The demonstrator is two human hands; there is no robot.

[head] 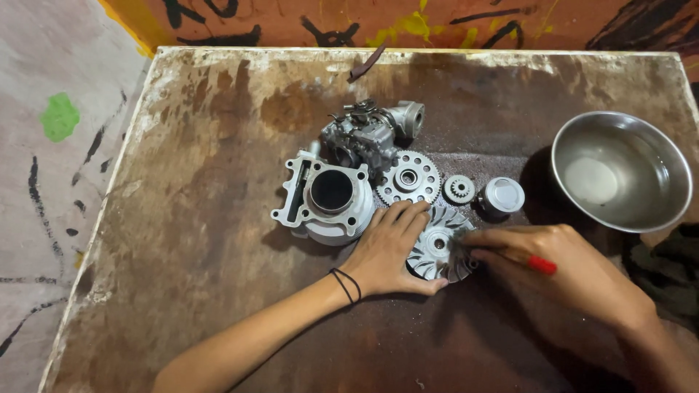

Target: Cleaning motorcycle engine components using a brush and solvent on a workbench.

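The left hand [389,247] comes in from the lower left with the forearm stretched diagonally across the table, two thin black bands [345,285] round the wrist. It lies palm down, fingers spread wide and flat, pressing on the left half of a finned variator pulley face [440,251], thumb along the disc's near edge. The right hand [561,273] enters from the lower right, knuckles up, fingers closed narrowly round a red-handled tool [540,265] whose tip meets the pulley's right rim; what kind of tool it is cannot be told.

Just beyond the left fingertips lies one large toothed sprocket [408,178]. To its right sits one small gear [459,189], and beside that one piston [501,196], just past the right hand's fingers. Left of the left hand, touching its knuckle side, stands one engine cylinder block [328,198] with its bore facing up. Farther out, beyond the sprocket, lies one carburettor [371,131]. Beyond the right hand, well to its outer side, is one steel bowl [620,171], nothing visible in it. One dark curved scrap [366,63] lies at the far edge.

All rest on a worn, stained brown table [204,218] with pale chipped edges. Behind it is an orange wall [306,22] with black and yellow paint marks; on the left, pale flooring [51,160] with green and black splashes.
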